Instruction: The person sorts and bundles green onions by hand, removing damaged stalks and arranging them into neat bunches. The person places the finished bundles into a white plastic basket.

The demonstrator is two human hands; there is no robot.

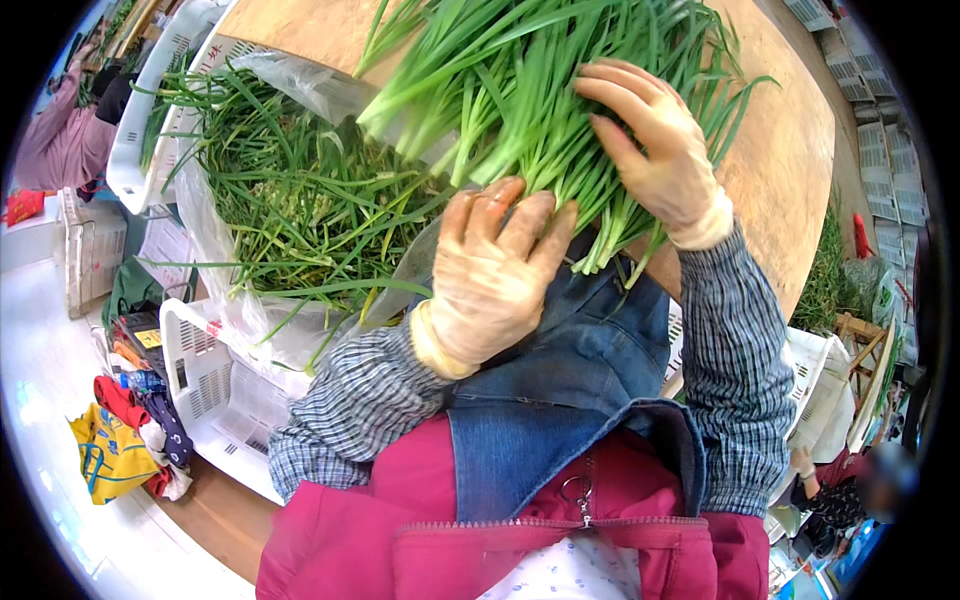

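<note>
Both my hands wear thin, pale gloves. A large pile of green leafy stalks, like garlic chives (pixel 540 105), lies on the wooden board (pixel 780 150), pale cut ends towards me. My left hand (pixel 495 277) rests its fingertips on the ends of the stalks at the board's near edge, fingers slightly apart. To the right, my right hand (pixel 656 150) lies over the leaves, fingers spread and a little blurred; its fingertips touch the pile. Neither hand is closed around a bunch. Left of the board, a clear plastic bag (pixel 262 322) holds loose, tangled green leaves (pixel 300 195).
White plastic crates stand at the upper left (pixel 161 97) and lower left (pixel 199 375). A yellow bag (pixel 112 454) and cloths lie at far left. More greens (pixel 821 277) are piled at right. Other people are at the left and lower right edges.
</note>
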